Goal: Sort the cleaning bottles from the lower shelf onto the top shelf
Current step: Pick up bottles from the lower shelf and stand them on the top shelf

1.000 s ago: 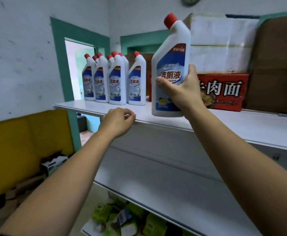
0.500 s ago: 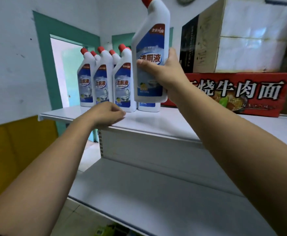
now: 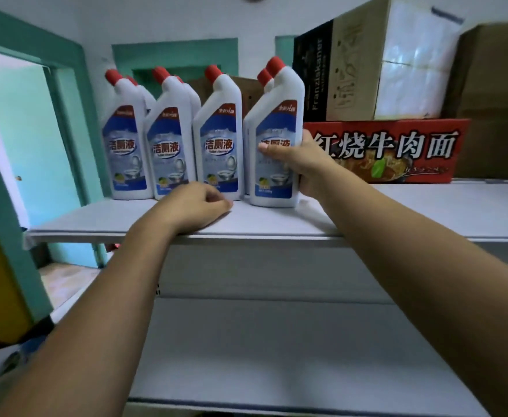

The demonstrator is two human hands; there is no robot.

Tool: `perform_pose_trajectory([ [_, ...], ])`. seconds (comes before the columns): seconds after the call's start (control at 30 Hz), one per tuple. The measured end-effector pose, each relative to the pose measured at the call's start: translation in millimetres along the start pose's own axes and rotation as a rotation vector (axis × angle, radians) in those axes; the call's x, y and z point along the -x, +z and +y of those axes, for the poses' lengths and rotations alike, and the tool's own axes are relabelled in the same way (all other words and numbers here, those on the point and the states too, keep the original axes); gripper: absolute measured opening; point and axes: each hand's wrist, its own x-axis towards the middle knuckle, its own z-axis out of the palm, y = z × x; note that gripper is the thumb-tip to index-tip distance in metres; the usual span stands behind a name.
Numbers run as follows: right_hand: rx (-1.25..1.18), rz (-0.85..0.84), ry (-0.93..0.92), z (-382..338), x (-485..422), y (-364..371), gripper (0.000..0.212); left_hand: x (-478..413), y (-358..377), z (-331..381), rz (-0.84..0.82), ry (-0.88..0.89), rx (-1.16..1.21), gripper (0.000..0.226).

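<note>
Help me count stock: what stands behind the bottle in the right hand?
A second bottle; only its red cap and neck show, the held bottle covers the rest.

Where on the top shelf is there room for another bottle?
The top shelf is bare in front of the red box, right of the right hand and its bottle. So is the front strip left of the left hand. Other bottles crowd the back left.
</note>
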Motion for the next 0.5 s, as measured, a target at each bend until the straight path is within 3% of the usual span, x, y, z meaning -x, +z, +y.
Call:
perform_pose_trajectory([
  [0.17, 0.264, 0.021, 0.04, 4.5, 10.1, -4.4, 0.087, -2.0, 0.0, -6.0, -0.019, 0.042, -0.014, 0.032],
  [0.33, 0.475, 0.219, -0.082, 9.2, 25.5, 0.6, 0.071, -0.3, -0.2, -4.5, -0.002, 0.075, -0.085, 0.036],
  [0.5, 0.588, 0.226, -0.15, 15.0, 23.7, 7.9, 0.07, 2.8, 0.3, -5.9, 0.022, 0.101, -0.119, 0.037],
])
